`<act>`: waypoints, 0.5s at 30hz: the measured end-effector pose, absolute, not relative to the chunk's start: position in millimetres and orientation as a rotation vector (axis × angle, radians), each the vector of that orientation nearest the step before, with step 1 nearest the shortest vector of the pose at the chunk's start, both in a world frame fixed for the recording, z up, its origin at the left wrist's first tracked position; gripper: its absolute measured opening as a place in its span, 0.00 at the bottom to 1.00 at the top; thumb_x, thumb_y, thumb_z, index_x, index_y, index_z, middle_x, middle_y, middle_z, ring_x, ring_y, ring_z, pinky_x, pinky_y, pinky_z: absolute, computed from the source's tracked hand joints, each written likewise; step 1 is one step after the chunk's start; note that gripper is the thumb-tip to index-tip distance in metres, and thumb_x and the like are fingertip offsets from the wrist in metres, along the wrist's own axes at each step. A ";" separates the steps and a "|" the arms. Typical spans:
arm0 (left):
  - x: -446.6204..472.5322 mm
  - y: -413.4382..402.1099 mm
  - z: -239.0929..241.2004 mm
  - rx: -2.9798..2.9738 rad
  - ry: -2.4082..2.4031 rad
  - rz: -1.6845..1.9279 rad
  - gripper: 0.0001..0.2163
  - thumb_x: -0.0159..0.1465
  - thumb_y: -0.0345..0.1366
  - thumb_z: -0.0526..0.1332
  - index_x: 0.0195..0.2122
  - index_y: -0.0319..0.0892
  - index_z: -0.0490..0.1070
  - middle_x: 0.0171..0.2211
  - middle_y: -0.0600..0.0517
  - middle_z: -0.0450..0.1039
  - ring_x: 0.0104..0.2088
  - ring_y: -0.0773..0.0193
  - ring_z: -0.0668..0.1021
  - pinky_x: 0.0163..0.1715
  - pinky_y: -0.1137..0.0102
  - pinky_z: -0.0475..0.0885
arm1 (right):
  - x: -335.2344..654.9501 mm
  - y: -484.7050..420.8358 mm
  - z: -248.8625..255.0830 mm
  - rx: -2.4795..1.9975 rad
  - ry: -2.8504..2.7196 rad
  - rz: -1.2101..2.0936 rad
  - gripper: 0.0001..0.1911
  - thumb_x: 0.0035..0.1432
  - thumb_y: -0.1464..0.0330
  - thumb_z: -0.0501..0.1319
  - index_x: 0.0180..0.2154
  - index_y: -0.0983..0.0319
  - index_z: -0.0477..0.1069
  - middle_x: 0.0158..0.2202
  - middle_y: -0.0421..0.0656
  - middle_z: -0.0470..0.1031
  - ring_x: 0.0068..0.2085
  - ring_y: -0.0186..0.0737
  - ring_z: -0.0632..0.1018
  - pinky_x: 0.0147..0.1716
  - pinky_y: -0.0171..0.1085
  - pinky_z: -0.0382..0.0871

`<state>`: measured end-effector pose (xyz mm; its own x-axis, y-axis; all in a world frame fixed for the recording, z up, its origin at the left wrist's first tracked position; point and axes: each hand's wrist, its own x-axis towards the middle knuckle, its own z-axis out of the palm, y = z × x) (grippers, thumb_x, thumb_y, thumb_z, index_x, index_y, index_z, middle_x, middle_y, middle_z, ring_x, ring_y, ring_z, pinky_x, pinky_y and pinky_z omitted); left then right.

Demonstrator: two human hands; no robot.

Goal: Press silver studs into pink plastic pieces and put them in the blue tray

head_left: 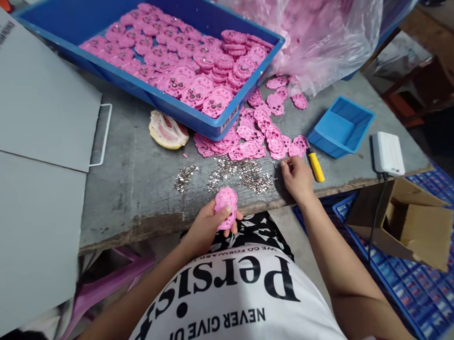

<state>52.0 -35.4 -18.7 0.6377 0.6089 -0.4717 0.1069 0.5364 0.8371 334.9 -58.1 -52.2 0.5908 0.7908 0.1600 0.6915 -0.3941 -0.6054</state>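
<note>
My left hand [205, 225] is closed round a pink scalloped plastic piece [226, 202], held just over the table's front edge with the thumb across its face. My right hand [299, 180] rests on the table with its fingers curled; what they hold, if anything, is hidden. Left of those fingers lies a spread of small shiny metal parts [258, 180], with a smaller heap [185, 178] further left. Loose pink pieces [275, 139] lie overlapping behind the metal parts. Beside my right hand lies a screwdriver with a yellow handle [316, 167].
A large blue tray [158, 94] holds many pink pieces with metal parts on them. A cut pomelo [167, 131], a small blue bin [340, 126] and a white power bank [388, 154] stand on the table. A plastic bag [311, 38] bulges behind; an open carton [401, 222] sits lower right.
</note>
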 end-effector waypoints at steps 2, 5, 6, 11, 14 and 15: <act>51.4 -35.5 -18.8 0.974 0.851 0.354 0.16 0.66 0.48 0.63 0.39 0.37 0.71 0.29 0.49 0.78 0.21 0.71 0.71 0.23 0.73 0.63 | 337.4 -56.1 -52.0 -1.990 -0.998 0.326 0.08 0.60 0.62 0.60 0.31 0.59 0.70 0.28 0.41 0.75 0.28 0.37 0.69 0.30 0.38 0.60; 51.3 -35.7 -19.2 0.981 0.852 0.353 0.16 0.66 0.48 0.63 0.38 0.37 0.72 0.28 0.49 0.78 0.20 0.70 0.71 0.23 0.73 0.62 | 336.5 -53.8 -45.5 -1.629 -0.741 0.626 0.15 0.54 0.56 0.67 0.28 0.59 0.67 0.27 0.38 0.75 0.22 0.30 0.63 0.23 0.34 0.56; 51.5 -35.7 -19.3 0.981 0.853 0.351 0.16 0.66 0.48 0.63 0.38 0.37 0.72 0.28 0.49 0.78 0.21 0.70 0.71 0.23 0.73 0.62 | 334.7 -53.7 -41.5 -1.514 -0.669 0.748 0.18 0.50 0.55 0.70 0.27 0.59 0.67 0.27 0.38 0.75 0.21 0.28 0.61 0.21 0.33 0.54; 53.1 -33.7 -19.3 0.984 0.854 0.355 0.16 0.67 0.48 0.63 0.38 0.37 0.72 0.27 0.49 0.77 0.21 0.70 0.70 0.24 0.73 0.62 | 316.8 -59.0 -16.7 -1.165 -0.504 1.195 0.21 0.42 0.56 0.78 0.28 0.60 0.72 0.26 0.36 0.72 0.20 0.24 0.54 0.17 0.30 0.49; 56.4 -29.2 -15.0 1.007 0.843 0.396 0.15 0.67 0.47 0.63 0.38 0.38 0.72 0.28 0.49 0.78 0.21 0.70 0.71 0.24 0.72 0.64 | 303.6 -62.5 -6.2 -1.103 -0.482 1.301 0.19 0.42 0.58 0.78 0.29 0.59 0.73 0.26 0.36 0.71 0.20 0.26 0.52 0.16 0.30 0.48; 58.4 -27.0 -11.9 1.019 0.842 0.420 0.14 0.66 0.46 0.63 0.38 0.38 0.72 0.29 0.49 0.78 0.22 0.70 0.71 0.24 0.72 0.64 | 299.1 -63.1 -3.6 -1.087 -0.479 1.326 0.19 0.42 0.58 0.78 0.29 0.59 0.72 0.26 0.35 0.71 0.20 0.26 0.51 0.16 0.30 0.48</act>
<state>58.4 -27.0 -11.9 0.6235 0.6626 -0.4149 0.0668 0.4837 0.8727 299.1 -63.1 -3.6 0.2425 0.9270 -0.2863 -0.5300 -0.1206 -0.8394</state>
